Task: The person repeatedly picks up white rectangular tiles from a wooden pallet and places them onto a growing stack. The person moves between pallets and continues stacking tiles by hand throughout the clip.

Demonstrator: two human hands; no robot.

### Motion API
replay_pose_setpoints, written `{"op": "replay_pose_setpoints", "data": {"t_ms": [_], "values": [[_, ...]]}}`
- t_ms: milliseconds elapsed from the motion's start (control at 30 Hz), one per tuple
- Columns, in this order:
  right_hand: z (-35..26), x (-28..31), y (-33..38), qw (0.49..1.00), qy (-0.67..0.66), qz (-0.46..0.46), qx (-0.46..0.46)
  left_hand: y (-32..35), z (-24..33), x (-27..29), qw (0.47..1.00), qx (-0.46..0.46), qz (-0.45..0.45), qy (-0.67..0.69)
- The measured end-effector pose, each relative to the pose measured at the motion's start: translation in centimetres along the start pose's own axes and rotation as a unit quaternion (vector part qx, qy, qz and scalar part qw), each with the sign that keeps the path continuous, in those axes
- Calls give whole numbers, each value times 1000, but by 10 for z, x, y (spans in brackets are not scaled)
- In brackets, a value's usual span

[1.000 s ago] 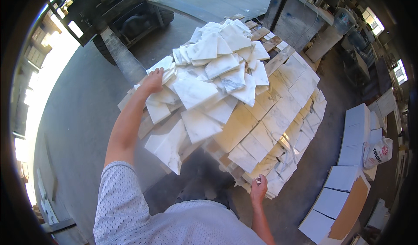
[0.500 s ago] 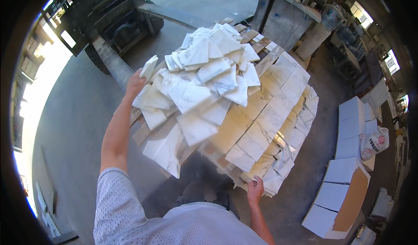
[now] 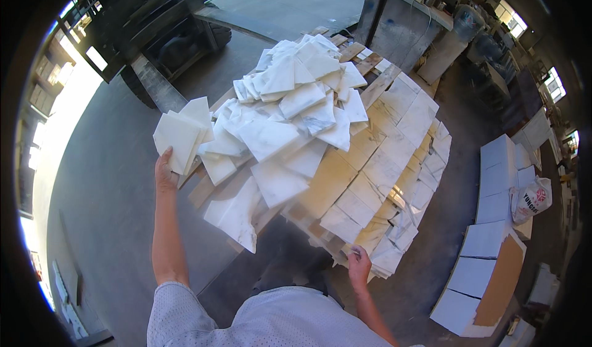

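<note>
Beside the left edge of the pile of broken stone (image 3: 268,140), the left hand (image 3: 164,173) held a few flat stone pieces (image 3: 176,138) raised in the air. Its grip was closed on their near edge, with the thumb toward the upper face and the other fingers mostly hidden. Perhaps they were held by this edge so that the broad faces were open to the eyes, and so that several pieces, lying one over another, could be supported by one hand. These faces were turned upward, toward the person. The long axis of the small stack ran roughly from near to far; the front piece leaned a little to the left, while a corner of the rear piece pointed far and slightly to the right.

At the near right, the right hand (image 3: 359,267) was just beside the near end of the laid tiles (image 3: 388,156), with bent fingers. I could not tell whether this grip held something small. Wooden boards (image 3: 204,190) showed under the pile, probably to carry its weight, and a forklift (image 3: 163,25) stood at the far left.
</note>
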State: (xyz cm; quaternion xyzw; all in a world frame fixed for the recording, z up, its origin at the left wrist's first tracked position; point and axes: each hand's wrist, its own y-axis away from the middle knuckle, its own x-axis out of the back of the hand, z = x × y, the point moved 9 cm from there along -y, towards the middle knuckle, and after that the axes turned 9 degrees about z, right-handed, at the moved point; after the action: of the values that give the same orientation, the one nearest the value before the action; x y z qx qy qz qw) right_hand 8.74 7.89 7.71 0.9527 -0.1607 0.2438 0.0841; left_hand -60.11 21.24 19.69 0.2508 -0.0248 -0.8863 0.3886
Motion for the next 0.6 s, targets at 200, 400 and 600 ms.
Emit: {"op": "replay_pose_setpoints", "data": {"t_ms": [200, 400, 600], "values": [[-129, -64, -13, 937, -288, -183, -72, 132, -29, -40, 991, 81, -76, -80], [-170, -56, -3, 846, -425, -262, -186, 273, -126, -123, 940, 208, -202, -183], [-53, 28, -1, 824, -483, -12, -294, 374, -239, -169, 859, 360, -284, -228]]}}
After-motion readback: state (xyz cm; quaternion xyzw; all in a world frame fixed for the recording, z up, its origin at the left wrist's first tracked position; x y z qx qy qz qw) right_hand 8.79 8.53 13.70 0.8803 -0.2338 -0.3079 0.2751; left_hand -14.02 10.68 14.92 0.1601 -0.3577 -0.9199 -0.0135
